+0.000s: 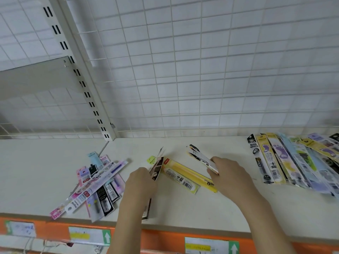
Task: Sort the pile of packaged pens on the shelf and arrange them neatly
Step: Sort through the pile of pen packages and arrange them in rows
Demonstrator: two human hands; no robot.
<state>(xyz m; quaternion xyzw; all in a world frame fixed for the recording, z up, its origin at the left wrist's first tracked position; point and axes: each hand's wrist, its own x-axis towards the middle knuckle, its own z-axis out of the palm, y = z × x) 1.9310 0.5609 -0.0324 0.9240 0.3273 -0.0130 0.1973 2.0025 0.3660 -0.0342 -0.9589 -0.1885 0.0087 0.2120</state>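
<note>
White wire grid panelling (201, 70) backs a pale shelf (183, 208) edged by an orange price rail (161, 241). Fingers of the left hand (141, 182) are curled round a thin stack of pen packets (156, 169), held on edge above the shelf. The right hand (229, 173) is clamped on a black-and-white pen packet (200, 156), lifted at an angle. Between the 2 hands, yellow pen packets (187, 176) lie flat on the shelf. A jumbled pile of packaged pens (97, 184) is seen to the left, and a neat overlapping row of packets (293, 160) to the right.
</note>
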